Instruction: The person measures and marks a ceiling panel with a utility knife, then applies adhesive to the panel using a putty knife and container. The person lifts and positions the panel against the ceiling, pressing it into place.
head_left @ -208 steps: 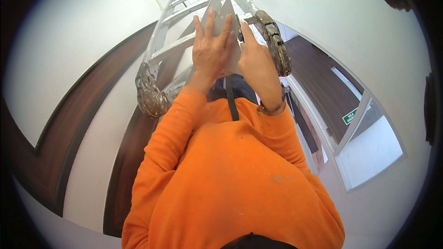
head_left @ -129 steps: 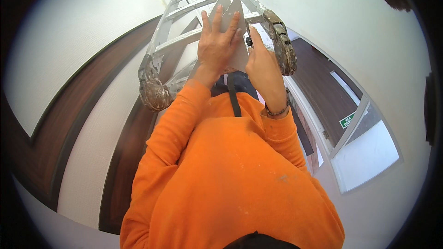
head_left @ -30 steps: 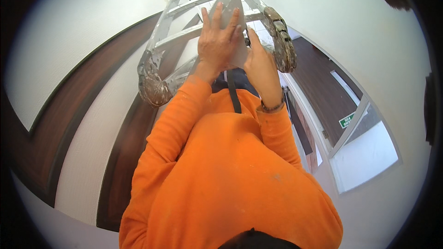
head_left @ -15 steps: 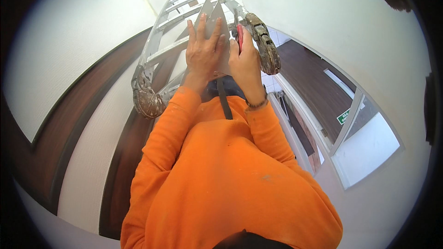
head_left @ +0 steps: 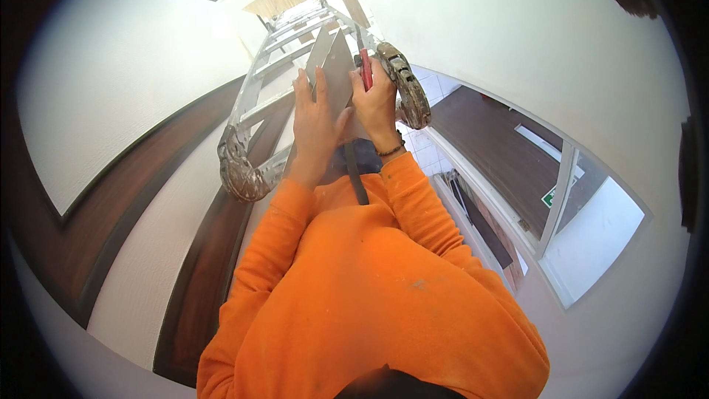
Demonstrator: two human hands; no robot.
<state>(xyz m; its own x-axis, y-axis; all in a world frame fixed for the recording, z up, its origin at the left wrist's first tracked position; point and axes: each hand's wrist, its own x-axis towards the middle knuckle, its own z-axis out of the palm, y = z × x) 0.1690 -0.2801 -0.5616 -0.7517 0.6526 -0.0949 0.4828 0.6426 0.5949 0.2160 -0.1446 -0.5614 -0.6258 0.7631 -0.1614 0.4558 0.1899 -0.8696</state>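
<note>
Left hand (head_left: 314, 127), fingers straight and slightly parted, touches a grey board (head_left: 338, 72); right hand (head_left: 379, 108) curls its fingers round a red tool (head_left: 365, 70).

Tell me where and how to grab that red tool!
Probably by its red handle, coming from the lower side of the picture, where the right hand holds it. The handle is long and slim, easy to wrap around. The thin grey end looks like a blade and points up the picture, so keep off that.
</note>
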